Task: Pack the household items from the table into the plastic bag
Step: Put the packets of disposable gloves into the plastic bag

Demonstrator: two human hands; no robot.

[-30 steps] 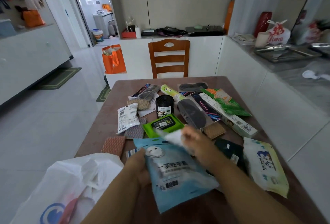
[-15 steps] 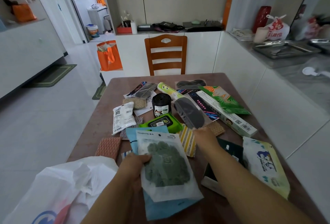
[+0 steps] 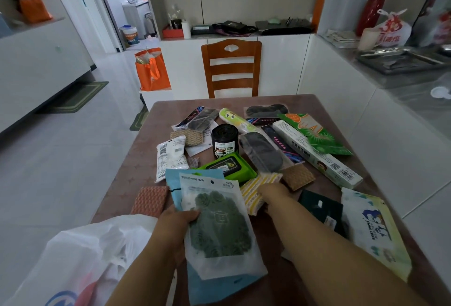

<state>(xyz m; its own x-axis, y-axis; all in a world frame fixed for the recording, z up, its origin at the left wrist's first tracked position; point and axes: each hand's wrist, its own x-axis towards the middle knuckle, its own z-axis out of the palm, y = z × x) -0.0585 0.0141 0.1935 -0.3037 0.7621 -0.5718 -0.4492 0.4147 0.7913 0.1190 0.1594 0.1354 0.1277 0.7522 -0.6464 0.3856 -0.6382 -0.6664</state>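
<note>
My left hand (image 3: pixel 177 222) has its fingers curled under two flat packets and its thumb (image 3: pixel 192 214) pressed on top, so the stack is pinched between them. The upper one is a clear pouch with a green scrubber (image 3: pixel 220 225) inside; the lower is a blue packet (image 3: pixel 192 181), of which only the top edge and the bottom corner show past the pouch. My right hand (image 3: pixel 274 192) lies palm down on a yellow-striped cloth (image 3: pixel 253 187); its fingertips are hidden by the back of the hand, and I cannot tell whether they are gripping the cloth or merely resting on it. The plastic bag (image 3: pixel 80 257) sits at the lower left, at the table's near corner, crumpled and white, cut off by the frame edge; its mouth is hard to make out. Spread over the table (image 3: pixel 168 108) beyond my hands: a green wipes pack (image 3: pixel 229 166), a black roll of bags (image 3: pixel 224 141), a long white box (image 3: pixel 314 153), a wet-wipes pack (image 3: pixel 375 230) at the right edge, and an orange cloth (image 3: pixel 150 200) to the left of the blue packet. A dark green card (image 3: pixel 319 207) is partly covered by my right forearm.
</note>
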